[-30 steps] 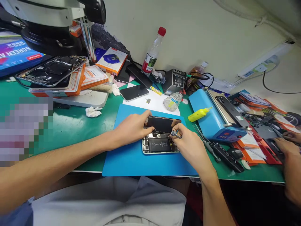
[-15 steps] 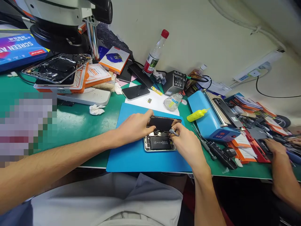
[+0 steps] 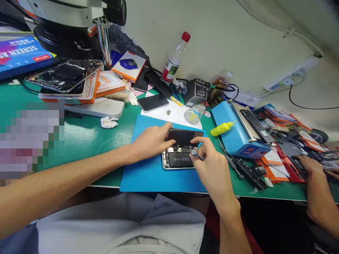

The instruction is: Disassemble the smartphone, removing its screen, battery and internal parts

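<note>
An opened phone [image 3: 178, 160] lies on a blue work mat [image 3: 148, 176], its black battery and boards showing. Its dark screen panel [image 3: 184, 137] is tilted up at the far end. My left hand [image 3: 152, 141] grips the panel's left edge, fingers closed on it. My right hand [image 3: 212, 165] pinches a small screwdriver [image 3: 197, 154], whose round cap points up, over the phone's right side.
A microscope [image 3: 71, 21] and stacked phone parts [image 3: 66, 79] stand at the back left. A bottle [image 3: 174, 60], glass jar [image 3: 195, 113], yellow glue bottle [image 3: 221, 128], blue heating machine [image 3: 238, 132] and loose tools [image 3: 246, 173] lie to the right. Another person's hand [image 3: 315, 183] works at the far right.
My right hand with the screwdriver has drawn back slightly toward me, away from the screen panel. The left hand keeps its hold on the panel.
</note>
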The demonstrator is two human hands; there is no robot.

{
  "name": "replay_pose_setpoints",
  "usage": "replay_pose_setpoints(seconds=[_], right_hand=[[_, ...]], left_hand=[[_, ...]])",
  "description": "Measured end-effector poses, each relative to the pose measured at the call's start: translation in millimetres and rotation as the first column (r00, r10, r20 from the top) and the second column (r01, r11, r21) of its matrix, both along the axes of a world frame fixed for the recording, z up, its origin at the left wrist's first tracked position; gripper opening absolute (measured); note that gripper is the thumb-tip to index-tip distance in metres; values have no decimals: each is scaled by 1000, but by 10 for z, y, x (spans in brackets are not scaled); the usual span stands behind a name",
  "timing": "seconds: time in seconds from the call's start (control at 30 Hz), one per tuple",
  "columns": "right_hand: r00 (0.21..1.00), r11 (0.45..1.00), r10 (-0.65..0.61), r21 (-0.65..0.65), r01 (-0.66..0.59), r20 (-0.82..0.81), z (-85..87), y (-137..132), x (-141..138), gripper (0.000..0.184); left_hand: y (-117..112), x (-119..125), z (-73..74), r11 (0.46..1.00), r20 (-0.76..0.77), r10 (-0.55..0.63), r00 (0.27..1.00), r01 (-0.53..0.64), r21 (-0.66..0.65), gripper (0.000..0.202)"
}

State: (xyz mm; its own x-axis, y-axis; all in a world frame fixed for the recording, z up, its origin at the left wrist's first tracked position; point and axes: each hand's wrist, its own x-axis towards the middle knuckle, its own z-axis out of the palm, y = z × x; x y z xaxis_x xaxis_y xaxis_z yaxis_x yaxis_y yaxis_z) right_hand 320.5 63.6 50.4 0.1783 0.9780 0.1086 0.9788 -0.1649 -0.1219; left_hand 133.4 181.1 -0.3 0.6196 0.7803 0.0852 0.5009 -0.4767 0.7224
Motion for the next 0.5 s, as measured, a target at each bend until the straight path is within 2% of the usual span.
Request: replay_pose_setpoints(seconds=[0.07, 0.13, 0.27, 0.5], right_hand=[[995, 996, 93, 8, -93, -47, -26, -38, 10, 21], [989, 987, 143, -64, -144, -22, -68, -24, 19, 22], [981, 964, 194, -187, -190, 3, -103, 93, 41, 31], [968, 922, 250, -314, -227, 32, 10, 201, 33, 36]], left_hand=[[-3, -3, 7, 1000, -3, 2, 1000, -2, -2, 18], [-6, -5, 8, 1000, -7, 1, 1000, -1, 1, 17], [-4, -7, -2, 1000, -11, -15, 1000, 15, 1, 18], [-3, -4, -1, 1000, -21, -16, 1000, 16, -13, 22]])
